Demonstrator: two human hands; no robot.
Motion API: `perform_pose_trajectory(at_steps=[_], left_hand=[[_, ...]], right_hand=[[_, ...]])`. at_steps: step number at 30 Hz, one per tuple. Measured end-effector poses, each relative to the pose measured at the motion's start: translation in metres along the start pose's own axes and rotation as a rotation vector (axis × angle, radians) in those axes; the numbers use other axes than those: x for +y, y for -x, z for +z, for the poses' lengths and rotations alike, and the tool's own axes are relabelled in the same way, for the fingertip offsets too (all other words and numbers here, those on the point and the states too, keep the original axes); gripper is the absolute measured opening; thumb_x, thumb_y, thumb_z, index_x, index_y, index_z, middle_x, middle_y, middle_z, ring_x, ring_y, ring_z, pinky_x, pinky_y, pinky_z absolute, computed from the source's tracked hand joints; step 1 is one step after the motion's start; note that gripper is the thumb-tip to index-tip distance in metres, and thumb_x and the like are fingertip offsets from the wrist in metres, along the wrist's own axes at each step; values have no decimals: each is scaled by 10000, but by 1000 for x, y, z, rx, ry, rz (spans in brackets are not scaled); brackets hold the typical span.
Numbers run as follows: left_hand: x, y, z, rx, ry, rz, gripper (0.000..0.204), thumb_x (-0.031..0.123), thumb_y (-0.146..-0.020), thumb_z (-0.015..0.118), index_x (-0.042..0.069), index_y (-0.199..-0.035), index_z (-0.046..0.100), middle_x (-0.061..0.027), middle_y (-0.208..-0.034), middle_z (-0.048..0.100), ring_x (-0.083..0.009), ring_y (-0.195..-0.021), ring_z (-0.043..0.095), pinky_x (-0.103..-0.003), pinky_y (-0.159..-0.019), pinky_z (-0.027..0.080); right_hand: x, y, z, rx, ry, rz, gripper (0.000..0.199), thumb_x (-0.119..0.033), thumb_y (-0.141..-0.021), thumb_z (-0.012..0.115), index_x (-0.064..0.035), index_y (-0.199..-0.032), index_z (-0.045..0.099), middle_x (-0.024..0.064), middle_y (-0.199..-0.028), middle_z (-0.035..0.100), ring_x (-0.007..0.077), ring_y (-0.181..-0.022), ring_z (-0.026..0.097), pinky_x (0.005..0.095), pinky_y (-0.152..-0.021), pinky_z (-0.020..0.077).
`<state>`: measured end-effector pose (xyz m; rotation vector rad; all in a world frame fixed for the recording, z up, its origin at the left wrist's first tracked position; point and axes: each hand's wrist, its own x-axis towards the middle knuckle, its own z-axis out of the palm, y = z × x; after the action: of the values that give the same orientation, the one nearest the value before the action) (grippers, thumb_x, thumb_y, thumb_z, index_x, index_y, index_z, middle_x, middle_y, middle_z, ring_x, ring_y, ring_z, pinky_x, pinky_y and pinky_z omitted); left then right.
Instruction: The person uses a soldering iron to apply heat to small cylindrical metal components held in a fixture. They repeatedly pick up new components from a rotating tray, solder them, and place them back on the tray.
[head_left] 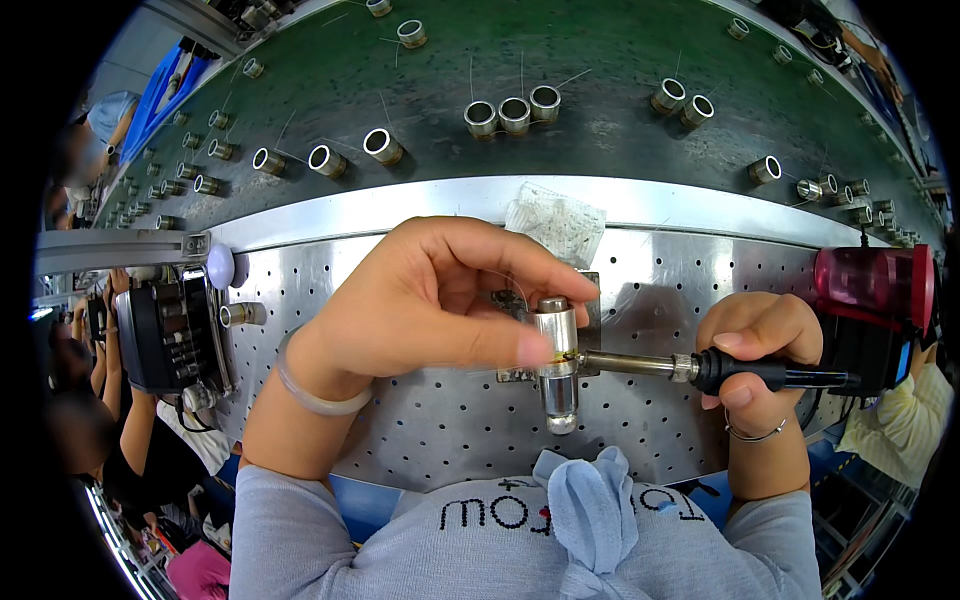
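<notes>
Two hands flank a silver cylinder [559, 388] midway between the left and right edges of the bench [660, 430]. The left hand [405, 310] curls around its left side, thumb beside the seam; whether it grips, I cannot tell. The right hand [772, 333] holds a soldering iron [690, 369], its tip at the cylinder's right. A cloth [556, 228] lies at the far edge.

a perforated metal desk [680, 265] stood beside a long green belt [610, 125] in a busy workshop.
a smooth pale metal rail [400, 207] divided the two, and a grey metal beam [110, 255] jutted in from the left; white light shone off the steel, a blue frame [158, 95] stood at upper left, and the room's far edges were too dark and warped to read.
</notes>
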<state>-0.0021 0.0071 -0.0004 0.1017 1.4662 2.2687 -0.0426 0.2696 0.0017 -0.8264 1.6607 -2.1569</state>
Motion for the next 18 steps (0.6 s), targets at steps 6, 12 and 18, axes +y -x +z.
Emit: perform_pose_trajectory(at_steps=[6, 12, 18], left_hand=[[3, -1, 2, 9, 40, -78, 483, -16, -614, 753, -84, -1063, 587, -158, -948, 618, -185, -878, 615, -265, -770, 528], [-3, -3, -5, -38, 77, -49, 563, 12, -622, 762, -94, -1129, 541, -154, -953, 617, -180, -893, 606, -247, -777, 514], [-6, -1, -8, -43, 78, -78, 518, 92, -651, 771, -86, -1096, 573, -110, -903, 613, -148, -853, 579, -224, -736, 482]], right_hand=[[-1, 2, -2, 40, 16, 2, 259, -9, -664, 747, 4, -832, 551, 84, -680, 582, 144, -553, 539, 249, -514, 421], [-4, 0, -1, 109, -58, 42, 281, -57, -680, 765, -16, -812, 521, 92, -669, 574, 129, -545, 535, 244, -512, 424], [-4, 0, 0, 87, -120, 82, 292, -61, -673, 774, -15, -819, 525, 87, -682, 578, 131, -560, 541, 247, -526, 430]])
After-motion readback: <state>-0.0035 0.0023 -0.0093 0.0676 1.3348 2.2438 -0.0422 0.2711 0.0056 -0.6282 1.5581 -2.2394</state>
